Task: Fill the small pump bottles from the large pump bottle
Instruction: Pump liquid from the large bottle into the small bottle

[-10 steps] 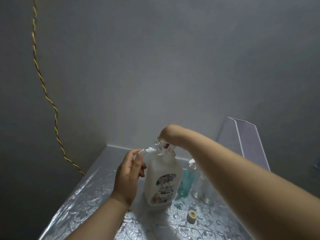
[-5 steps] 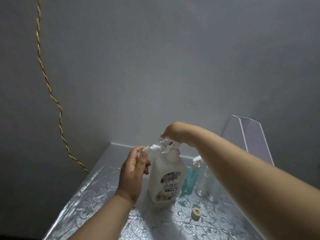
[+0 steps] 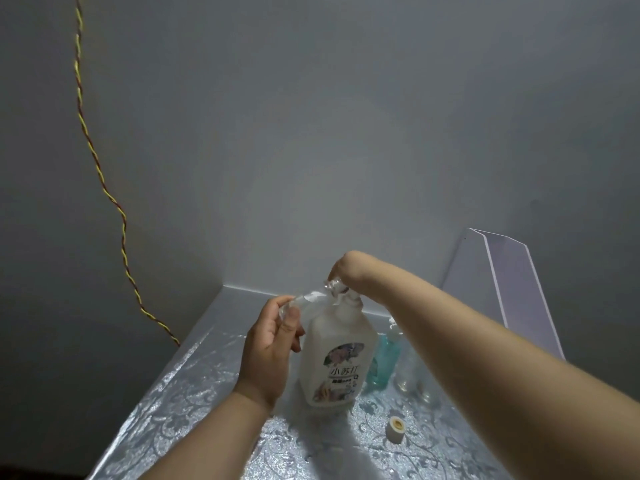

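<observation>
The large white pump bottle [image 3: 337,362] with a flowered label stands upright on the silver patterned table [image 3: 194,410]. My right hand [image 3: 346,268] is bent down over its pump head, fingers closed on it. My left hand [image 3: 270,348] holds a small clear bottle [image 3: 308,301] tilted, its mouth up against the pump's spout. Right behind the large bottle stands a small teal pump bottle [image 3: 382,362], and next to that are small clear bottles [image 3: 410,375], partly hidden by my right forearm.
A small white cap [image 3: 396,429] lies on the table to the right of the large bottle. A clear folded plastic stand [image 3: 509,289] leans at the back right. A twisted yellow-red wire [image 3: 104,188] hangs down the left wall. Grey walls close the table's back and left.
Both hands keep their hold in the same pose. Only my head has shifted, so the bottles and hands sit slightly further right in view.
</observation>
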Available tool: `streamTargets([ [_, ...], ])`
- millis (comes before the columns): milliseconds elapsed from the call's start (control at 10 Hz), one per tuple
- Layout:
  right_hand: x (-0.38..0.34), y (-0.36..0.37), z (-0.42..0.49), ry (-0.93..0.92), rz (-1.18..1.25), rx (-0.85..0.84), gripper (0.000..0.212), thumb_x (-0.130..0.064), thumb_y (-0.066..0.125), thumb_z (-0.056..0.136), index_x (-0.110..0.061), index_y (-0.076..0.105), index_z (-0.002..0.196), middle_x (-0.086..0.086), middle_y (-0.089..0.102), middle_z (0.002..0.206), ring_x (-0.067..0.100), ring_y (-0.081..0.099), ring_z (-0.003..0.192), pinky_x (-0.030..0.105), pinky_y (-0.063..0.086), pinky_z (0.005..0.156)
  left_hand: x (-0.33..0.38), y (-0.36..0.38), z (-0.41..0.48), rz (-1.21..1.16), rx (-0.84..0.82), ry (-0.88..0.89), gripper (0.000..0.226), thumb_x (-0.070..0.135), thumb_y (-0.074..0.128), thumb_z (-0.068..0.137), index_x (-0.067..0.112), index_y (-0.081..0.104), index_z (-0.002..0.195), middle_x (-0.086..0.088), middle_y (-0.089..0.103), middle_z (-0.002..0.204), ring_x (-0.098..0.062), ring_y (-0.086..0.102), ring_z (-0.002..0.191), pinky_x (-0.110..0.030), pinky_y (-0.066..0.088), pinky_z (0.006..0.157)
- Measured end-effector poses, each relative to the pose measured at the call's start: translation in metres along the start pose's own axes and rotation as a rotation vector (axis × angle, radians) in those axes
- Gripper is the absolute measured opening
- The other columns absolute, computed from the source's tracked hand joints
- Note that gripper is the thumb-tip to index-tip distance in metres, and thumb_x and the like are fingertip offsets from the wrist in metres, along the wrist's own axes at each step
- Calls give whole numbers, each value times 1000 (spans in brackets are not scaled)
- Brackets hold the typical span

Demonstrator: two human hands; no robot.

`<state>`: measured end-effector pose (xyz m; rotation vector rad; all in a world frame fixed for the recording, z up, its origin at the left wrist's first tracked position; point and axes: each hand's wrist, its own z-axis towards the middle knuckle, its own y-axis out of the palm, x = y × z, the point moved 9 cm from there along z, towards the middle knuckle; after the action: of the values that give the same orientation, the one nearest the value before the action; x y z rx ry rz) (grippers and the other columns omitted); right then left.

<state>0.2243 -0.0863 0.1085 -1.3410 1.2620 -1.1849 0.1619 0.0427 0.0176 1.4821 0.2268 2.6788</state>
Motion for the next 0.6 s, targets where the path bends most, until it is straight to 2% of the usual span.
streamTargets([
  [100,-4,-17,-12,-12,95,76,35,-11,47,96,-7,59,129,12,57,133,29,53,124,27,40,84,3,-1,0,13,-3,13,34,64,45,80,37,59,95,8,58,66,-11,50,59,-22,42,60],
  [200,-2,-17,-8,-18,98,123,36,-9,41,98,-4,56,130,16,56,133,31,52,125,31,43,93,6,-1,0,1,-1,24,32,64,45,79,40,59,94,9,59,66,-9,50,59,-18,42,58],
  [300,0,-3,-3,-5,52,57,35,-11,48,97,-3,59,128,14,57,134,29,54,124,30,44,94,5,1,0,-9,-18,11,31,65,46,77,41,58,94,13,60,66,-5,51,59,-17,42,57],
  [400,-1,0,-5,-21,15,47,34,-9,48,96,-2,59,128,16,57,134,31,53,124,30,45,87,1,1,1,-20,-13,-7,32,66,49,75,42,58,94,14,58,65,-6,50,59,-20,43,58],
  [500,-1,1,-8,45,2,23,35,-10,52,95,-6,59,129,11,56,134,29,54,123,28,45,93,-2,-1,0,-13,4,-20,39,74,52,71,43,58,94,13,58,65,-9,50,60,-28,45,61],
  [600,-1,-6,-7,41,-18,21,36,-12,54,93,-6,58,128,10,58,126,25,56,110,23,42,76,0,-2,1,1,7,-18,51,83,52,66,41,58,95,13,59,65,-10,51,60,-31,46,61],
])
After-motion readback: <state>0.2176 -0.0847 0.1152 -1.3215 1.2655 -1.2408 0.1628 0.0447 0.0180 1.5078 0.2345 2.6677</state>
